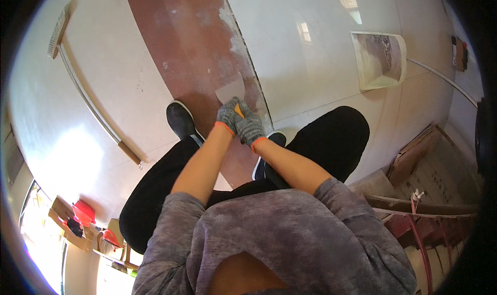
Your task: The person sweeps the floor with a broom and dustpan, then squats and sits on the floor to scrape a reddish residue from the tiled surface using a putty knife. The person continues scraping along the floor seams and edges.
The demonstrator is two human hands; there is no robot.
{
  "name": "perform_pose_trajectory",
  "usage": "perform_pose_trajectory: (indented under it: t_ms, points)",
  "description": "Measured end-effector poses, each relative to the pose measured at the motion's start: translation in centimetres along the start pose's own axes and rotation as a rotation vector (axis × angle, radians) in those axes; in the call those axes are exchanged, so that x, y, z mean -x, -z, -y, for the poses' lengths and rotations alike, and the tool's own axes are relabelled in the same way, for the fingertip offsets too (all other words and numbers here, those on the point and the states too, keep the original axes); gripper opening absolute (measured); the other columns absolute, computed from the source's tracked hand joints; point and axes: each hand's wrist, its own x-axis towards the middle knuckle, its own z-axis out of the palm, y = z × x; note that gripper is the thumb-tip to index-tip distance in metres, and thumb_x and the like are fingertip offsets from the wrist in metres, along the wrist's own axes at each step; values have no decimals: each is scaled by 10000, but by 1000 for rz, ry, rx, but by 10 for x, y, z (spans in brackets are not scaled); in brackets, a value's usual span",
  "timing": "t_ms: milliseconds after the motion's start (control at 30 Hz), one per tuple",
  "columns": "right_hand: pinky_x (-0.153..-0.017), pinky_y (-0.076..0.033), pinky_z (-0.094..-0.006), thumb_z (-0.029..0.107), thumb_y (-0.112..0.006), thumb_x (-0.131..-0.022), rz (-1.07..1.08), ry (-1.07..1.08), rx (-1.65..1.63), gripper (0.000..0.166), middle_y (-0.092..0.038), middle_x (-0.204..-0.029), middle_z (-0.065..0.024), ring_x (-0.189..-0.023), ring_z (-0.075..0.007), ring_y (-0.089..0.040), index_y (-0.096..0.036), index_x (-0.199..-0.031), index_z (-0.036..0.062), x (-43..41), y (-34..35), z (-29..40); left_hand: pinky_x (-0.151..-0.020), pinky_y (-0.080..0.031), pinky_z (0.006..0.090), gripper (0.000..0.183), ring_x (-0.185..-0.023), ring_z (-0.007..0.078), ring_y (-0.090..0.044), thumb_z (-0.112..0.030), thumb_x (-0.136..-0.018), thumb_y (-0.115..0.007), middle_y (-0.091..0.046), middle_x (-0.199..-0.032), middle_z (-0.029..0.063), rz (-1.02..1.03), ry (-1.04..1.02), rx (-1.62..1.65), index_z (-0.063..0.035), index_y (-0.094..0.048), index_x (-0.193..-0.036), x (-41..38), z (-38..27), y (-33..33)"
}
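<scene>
Both my hands wear grey knit gloves with orange cuffs and meet between my knees. My left hand (228, 115) and my right hand (249, 127) are closed together around the yellow-orange handle of a wide-bladed scraper (231, 90). Its broad, pale blade points away from me and lies at the surface of a reddish-brown floor strip (194, 42). Whitish residue (237, 42) marks the strip's right side, along a dark seam. The handle is mostly hidden by my fingers. My dark shoes (179, 118) stand at either side of the strip.
A long-handled broom (87, 93) lies on the pale floor at left. At right is a white long-handled dustpan (382, 81) with debris inside. Beyond my right knee are a cardboard piece (411, 151) and a stair railing (419, 207). Boxes and red bags (83, 212) stand at lower left.
</scene>
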Motion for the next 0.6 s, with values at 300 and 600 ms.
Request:
perform_pose_trajectory:
  t_ms: [300, 600]
  points:
    - [-820, -446, -344, 281, -512, -818, -17, 29, 41, 444, -569, -1050, -185, -917, -322, -573, -442, -1211, 87, 0, -1, -1, -685, -466, 411, 241, -763, 262, -550, -270, -852, -488, -587, -861, 107, -21, 19, -17, -63, -540, -962, -13, 6, 2]
    - [-814, -439, -323, 289, -531, -818, -32, 109, 74, 446, -562, -1069, -192, -930, -312, -566, -455, -1201, 73, -13, -6, -12, -652, -471, 391, 243, -718, 260, -550, -274, -853, -485, -589, -818, 114, -104, -76, -46, -58, -542, -950, 9, -2, -14]
